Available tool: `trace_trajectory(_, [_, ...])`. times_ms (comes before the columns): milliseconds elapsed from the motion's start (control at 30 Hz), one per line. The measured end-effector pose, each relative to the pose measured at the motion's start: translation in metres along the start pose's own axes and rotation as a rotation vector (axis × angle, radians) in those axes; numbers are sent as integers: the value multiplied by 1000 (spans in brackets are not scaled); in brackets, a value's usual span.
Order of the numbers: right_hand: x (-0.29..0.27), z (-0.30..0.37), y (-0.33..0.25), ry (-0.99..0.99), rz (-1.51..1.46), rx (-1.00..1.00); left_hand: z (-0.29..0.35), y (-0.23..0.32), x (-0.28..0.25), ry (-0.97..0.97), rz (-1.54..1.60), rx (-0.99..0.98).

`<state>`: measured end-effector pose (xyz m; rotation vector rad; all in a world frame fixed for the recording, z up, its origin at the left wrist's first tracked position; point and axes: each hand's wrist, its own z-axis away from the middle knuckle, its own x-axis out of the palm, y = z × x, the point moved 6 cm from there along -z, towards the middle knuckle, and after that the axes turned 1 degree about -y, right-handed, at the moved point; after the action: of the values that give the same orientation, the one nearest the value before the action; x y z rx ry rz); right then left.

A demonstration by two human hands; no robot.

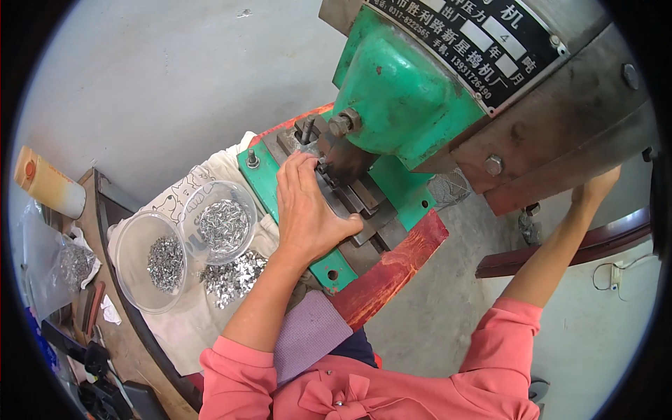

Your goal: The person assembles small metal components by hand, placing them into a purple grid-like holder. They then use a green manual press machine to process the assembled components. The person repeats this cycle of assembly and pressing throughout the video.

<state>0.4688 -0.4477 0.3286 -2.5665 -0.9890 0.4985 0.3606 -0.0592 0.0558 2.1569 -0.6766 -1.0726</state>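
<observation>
My left hand (306, 213) is curved round the near-left side of a dark metal die (360, 198) on the bed of a green press (406, 77). Its fingertips reach the far edge of the die, and the thumb lies along the near edge. Above the die hangs the dark lower end of the press ram (348, 162). My right arm stretches out to the far right, and the right hand (598, 184) reaches behind the side of the press; its fingers are hidden there.
Left of the press, two clear plastic tubs (143, 224) hold small silvery metal pieces, and a loose heap (234, 276) lies beside them on a cloth (189, 329). A yellowish bottle (52, 182) stands on the wooden table (133, 343). The press bed sits on a red-painted support (392, 269).
</observation>
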Motion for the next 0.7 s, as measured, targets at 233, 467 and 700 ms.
trace_trajectory(233, [2,-35,-28,-59,-27,99,34,23,-10,-83,40,33])
trace_trajectory(467, [15,-5,-39,20,-166,108,48,29,-12,-147,39,23])
trace_trajectory(700, [34,65,-19,131,-377,177,52,27,-15,-125,42,17])
